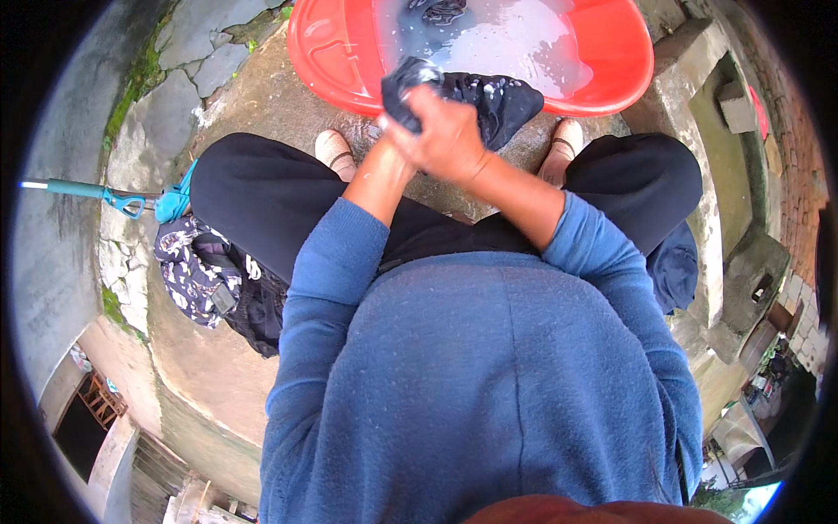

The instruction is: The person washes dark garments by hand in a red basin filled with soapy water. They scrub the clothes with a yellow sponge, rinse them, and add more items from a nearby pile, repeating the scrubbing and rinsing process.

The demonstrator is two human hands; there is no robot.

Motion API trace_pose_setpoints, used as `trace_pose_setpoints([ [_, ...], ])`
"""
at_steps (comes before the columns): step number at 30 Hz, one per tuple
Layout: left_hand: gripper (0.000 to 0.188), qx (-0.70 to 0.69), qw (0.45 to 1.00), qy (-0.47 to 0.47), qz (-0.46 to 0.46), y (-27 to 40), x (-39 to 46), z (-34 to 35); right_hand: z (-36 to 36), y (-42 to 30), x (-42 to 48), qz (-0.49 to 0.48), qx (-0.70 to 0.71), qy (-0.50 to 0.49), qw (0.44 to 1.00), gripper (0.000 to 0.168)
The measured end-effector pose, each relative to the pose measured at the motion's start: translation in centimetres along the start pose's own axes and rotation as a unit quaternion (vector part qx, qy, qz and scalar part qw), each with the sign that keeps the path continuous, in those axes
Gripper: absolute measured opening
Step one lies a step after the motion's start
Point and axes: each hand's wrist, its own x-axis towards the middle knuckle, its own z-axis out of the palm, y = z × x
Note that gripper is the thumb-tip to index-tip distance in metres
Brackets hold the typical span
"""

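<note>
A dark wet cloth [507, 101] with soap suds hangs over the near rim of a red plastic tub [605, 98]. My right hand [445, 134] grips the bunched end of this cloth, its fingers blurred. Pressed against it from the left, my left hand [396, 141] is mostly hidden behind the cloth and the other hand, so its fingers cannot be made out. Cloudy, sudsy water [517, 39] lies in the tub, and another dark cloth [445, 12] is partly under it at the far side.
Patterned dark clothes [196, 268] lie on the concrete beside my left knee, near a teal-handled mop [78, 188]. Dark blue cloth [674, 268] lies beyond my right knee. A concrete trough [720, 177] stands at the right, and a mossy stone edge [131, 111] runs along the left wall.
</note>
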Motion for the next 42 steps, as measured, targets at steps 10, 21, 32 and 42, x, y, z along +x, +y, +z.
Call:
trace_pose_setpoints([
  [10,0.046,-0.048,0.994,-0.039,-0.088,0.8,-0.1,4.1,0.5,0.4,-0.2,-0.010,0.041,0.039,0.998,0.038],
  [21,0.046,0.130,0.977,0.158,-0.051,1.8,-0.8,1.4,0.4,1.8,0.3,-0.069,-0.014,0.069,0.995,0.038],
  [32,0.035,0.255,0.885,0.372,-0.113,1.4,-0.1,6.3,-0.5,1.8,1.0,0.061,-0.021,0.024,0.998,0.037],
  [42,0.034,0.278,0.925,0.258,-0.005,1.5,-1.4,7.8,0.5,1.8,-0.1,-0.004,0.016,-0.011,1.000,0.041],
])
